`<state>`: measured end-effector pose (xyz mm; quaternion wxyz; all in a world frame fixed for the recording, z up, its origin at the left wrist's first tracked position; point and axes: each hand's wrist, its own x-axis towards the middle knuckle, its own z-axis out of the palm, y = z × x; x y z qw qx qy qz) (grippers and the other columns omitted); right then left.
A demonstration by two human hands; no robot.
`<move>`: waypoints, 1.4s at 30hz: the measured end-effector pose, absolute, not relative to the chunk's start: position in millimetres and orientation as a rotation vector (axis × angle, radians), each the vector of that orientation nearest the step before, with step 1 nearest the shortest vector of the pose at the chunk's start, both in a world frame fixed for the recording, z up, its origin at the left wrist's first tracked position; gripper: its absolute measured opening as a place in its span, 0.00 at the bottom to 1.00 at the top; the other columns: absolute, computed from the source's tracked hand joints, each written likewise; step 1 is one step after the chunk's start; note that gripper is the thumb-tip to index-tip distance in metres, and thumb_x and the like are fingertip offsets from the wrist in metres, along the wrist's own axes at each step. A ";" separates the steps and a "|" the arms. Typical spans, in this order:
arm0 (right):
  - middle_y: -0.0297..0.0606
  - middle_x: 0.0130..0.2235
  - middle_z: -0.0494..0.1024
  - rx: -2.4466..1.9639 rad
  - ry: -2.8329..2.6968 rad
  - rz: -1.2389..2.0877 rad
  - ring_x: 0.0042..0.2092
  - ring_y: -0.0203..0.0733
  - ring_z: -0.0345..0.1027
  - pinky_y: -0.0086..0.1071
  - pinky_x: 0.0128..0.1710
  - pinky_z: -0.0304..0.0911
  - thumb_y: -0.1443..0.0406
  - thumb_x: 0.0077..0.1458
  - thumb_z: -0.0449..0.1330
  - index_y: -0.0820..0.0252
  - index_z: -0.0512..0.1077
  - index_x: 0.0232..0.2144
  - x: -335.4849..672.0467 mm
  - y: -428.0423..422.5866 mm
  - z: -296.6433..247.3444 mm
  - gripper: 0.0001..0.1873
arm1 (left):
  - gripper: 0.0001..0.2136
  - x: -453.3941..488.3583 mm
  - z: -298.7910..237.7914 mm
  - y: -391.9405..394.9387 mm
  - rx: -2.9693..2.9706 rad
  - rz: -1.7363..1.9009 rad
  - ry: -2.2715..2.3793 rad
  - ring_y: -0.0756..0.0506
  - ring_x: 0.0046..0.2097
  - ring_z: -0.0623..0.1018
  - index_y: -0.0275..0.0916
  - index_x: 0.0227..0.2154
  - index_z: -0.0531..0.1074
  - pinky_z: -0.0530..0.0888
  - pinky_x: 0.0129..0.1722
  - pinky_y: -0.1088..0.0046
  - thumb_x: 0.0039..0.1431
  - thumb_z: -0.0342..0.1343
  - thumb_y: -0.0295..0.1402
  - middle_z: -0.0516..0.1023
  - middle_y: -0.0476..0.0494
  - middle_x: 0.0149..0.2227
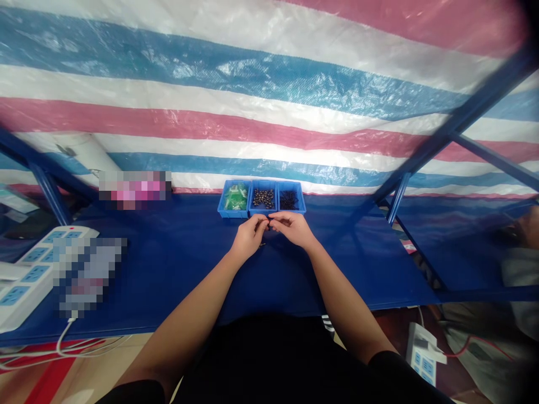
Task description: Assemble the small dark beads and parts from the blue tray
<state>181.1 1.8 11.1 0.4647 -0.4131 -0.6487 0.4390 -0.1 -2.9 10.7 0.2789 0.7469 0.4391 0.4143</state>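
Makeshift assembly workshop: 3 parts bins (261,198), tarpaulin wall (269,95).

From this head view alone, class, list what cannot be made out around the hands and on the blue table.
Head view: anything the left hand and right hand pinch between them, too small and covered by fingertips.
Head view: the dark pieces in the middle tray and right tray, too small to identify.
Head view: the pink patch and grey patch at left, blurred out.
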 end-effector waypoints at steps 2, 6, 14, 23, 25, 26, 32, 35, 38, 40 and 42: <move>0.41 0.38 0.80 -1.010 -1.625 1.034 0.36 0.40 0.75 0.36 0.40 0.71 0.56 0.51 0.64 0.59 0.76 0.42 181.1 1.8 10.5 0.18 | 0.10 -0.9 10.9 -2.8 2.000 1.099 1.186 0.51 0.31 0.75 0.40 0.37 0.69 0.71 0.33 0.76 0.65 0.46 0.39 0.76 0.49 0.30; 0.41 0.38 0.80 -1.029 -1.626 1.031 0.35 0.40 0.75 0.36 0.40 0.72 0.56 0.51 0.64 0.59 0.77 0.41 181.3 2.6 9.6 0.17 | 0.10 -0.9 10.1 -2.8 2.000 1.107 1.177 0.50 0.31 0.76 0.40 0.38 0.68 0.71 0.34 0.75 0.65 0.46 0.39 0.76 0.49 0.30; 0.40 0.34 0.80 -1.050 -1.609 1.109 0.33 0.39 0.74 0.35 0.38 0.72 0.56 0.53 0.62 0.60 0.77 0.41 182.5 1.9 12.3 0.17 | 0.10 0.7 6.1 -2.2 2.015 1.151 1.173 0.50 0.32 0.77 0.40 0.41 0.70 0.72 0.33 0.75 0.63 0.49 0.39 0.77 0.49 0.30; 0.41 0.39 0.80 -1.024 -1.675 0.935 0.36 0.41 0.74 0.35 0.39 0.71 0.57 0.51 0.64 0.59 0.77 0.41 180.4 3.0 9.6 0.16 | 0.12 -1.3 8.2 -1.6 2.059 1.125 1.188 0.50 0.31 0.75 0.40 0.37 0.71 0.70 0.33 0.76 0.65 0.46 0.40 0.76 0.49 0.30; 0.40 0.38 0.81 -1.044 -1.685 0.899 0.36 0.40 0.74 0.35 0.39 0.70 0.57 0.51 0.63 0.59 0.77 0.39 180.4 2.8 10.1 0.15 | 0.12 -1.3 8.4 -1.9 2.071 1.120 1.195 0.50 0.31 0.75 0.40 0.36 0.71 0.70 0.33 0.76 0.66 0.45 0.40 0.76 0.49 0.29; 0.40 0.38 0.81 -1.051 -1.678 0.890 0.36 0.41 0.74 0.35 0.39 0.70 0.57 0.51 0.63 0.59 0.78 0.39 180.4 2.8 10.4 0.15 | 0.12 -1.2 8.5 -2.0 2.072 1.121 1.194 0.50 0.31 0.75 0.40 0.36 0.71 0.70 0.33 0.76 0.65 0.46 0.40 0.76 0.49 0.30; 0.41 0.39 0.81 -1.036 -1.642 0.938 0.38 0.42 0.75 0.36 0.41 0.71 0.57 0.52 0.63 0.58 0.78 0.39 181.0 3.6 10.8 0.15 | 0.11 0.0 8.4 -2.0 2.013 1.162 1.183 0.49 0.32 0.76 0.41 0.42 0.71 0.71 0.33 0.75 0.63 0.50 0.40 0.77 0.48 0.32; 0.41 0.39 0.81 -1.042 -1.647 0.941 0.38 0.42 0.75 0.36 0.41 0.71 0.57 0.52 0.63 0.58 0.78 0.40 181.0 3.1 11.1 0.16 | 0.10 -0.2 8.0 -1.7 2.029 1.133 1.193 0.50 0.32 0.76 0.40 0.38 0.71 0.71 0.32 0.75 0.64 0.48 0.39 0.77 0.49 0.31; 0.40 0.38 0.81 -1.042 -1.674 0.922 0.36 0.41 0.74 0.35 0.40 0.70 0.57 0.51 0.64 0.59 0.77 0.41 180.1 1.9 12.2 0.16 | 0.11 -1.1 8.0 -1.8 2.040 1.103 1.221 0.50 0.31 0.75 0.40 0.37 0.70 0.70 0.33 0.75 0.65 0.46 0.39 0.76 0.49 0.29; 0.40 0.38 0.81 -1.044 -1.686 0.910 0.36 0.41 0.74 0.35 0.39 0.70 0.57 0.51 0.64 0.59 0.77 0.41 179.5 1.3 12.8 0.16 | 0.12 -1.6 8.3 -2.2 2.041 1.105 1.235 0.50 0.30 0.75 0.40 0.36 0.71 0.70 0.33 0.75 0.66 0.45 0.40 0.76 0.49 0.28; 0.41 0.39 0.81 -1.057 -1.683 0.903 0.36 0.41 0.74 0.34 0.39 0.70 0.57 0.52 0.63 0.59 0.77 0.40 179.4 1.2 13.1 0.16 | 0.13 -1.5 9.0 -2.8 2.044 1.109 1.233 0.50 0.30 0.75 0.40 0.35 0.71 0.70 0.33 0.75 0.66 0.45 0.40 0.76 0.49 0.28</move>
